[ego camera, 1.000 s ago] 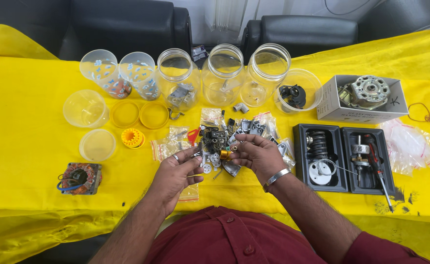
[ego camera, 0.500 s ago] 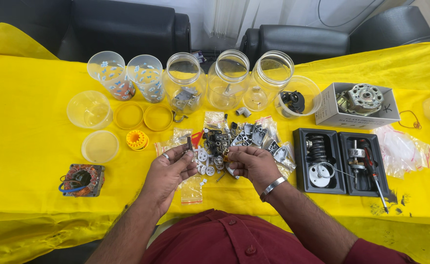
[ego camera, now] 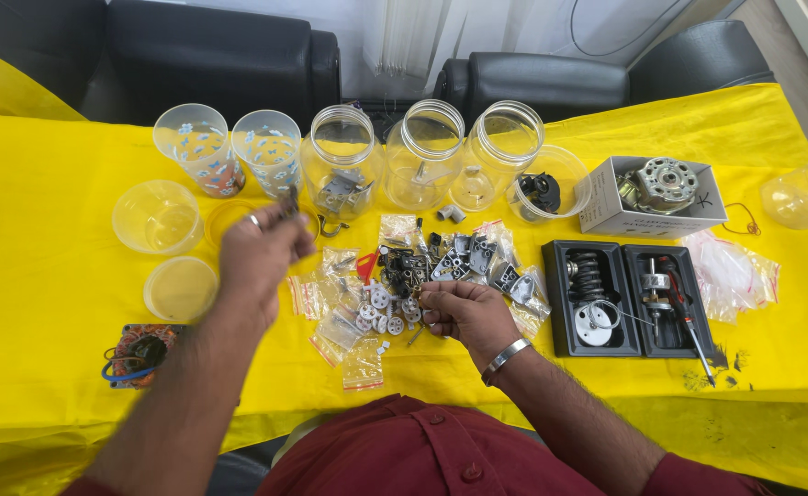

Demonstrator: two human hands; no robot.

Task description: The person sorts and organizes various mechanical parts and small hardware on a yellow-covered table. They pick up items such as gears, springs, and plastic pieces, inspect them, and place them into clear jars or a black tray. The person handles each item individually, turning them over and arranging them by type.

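Observation:
My left hand [ego camera: 262,250] is raised over the table's left middle, its fingers pinched on a small dark metal part [ego camera: 288,199] near a patterned clear cup [ego camera: 266,152]. Lower down, my right hand [ego camera: 460,312] rests on the yellow tablecloth [ego camera: 46,303] with its fingers curled at the edge of a pile of small metal and plastic parts [ego camera: 404,276] and little clear bags [ego camera: 349,317]. A metal bracelet sits on that wrist. What the right fingers hold cannot be made out.
A row of clear jars [ego camera: 422,156] and cups [ego camera: 197,152] lines the back, with shallow clear tubs [ego camera: 156,216] at left. A copper-wound coil [ego camera: 138,354] lies front left. A black tray with a spring [ego camera: 629,298] and a boxed motor [ego camera: 656,193] sit right. Black chairs stand behind.
My left hand has lifted away from the pile and moved up and to the left with a small part. My right hand has stayed at the pile.

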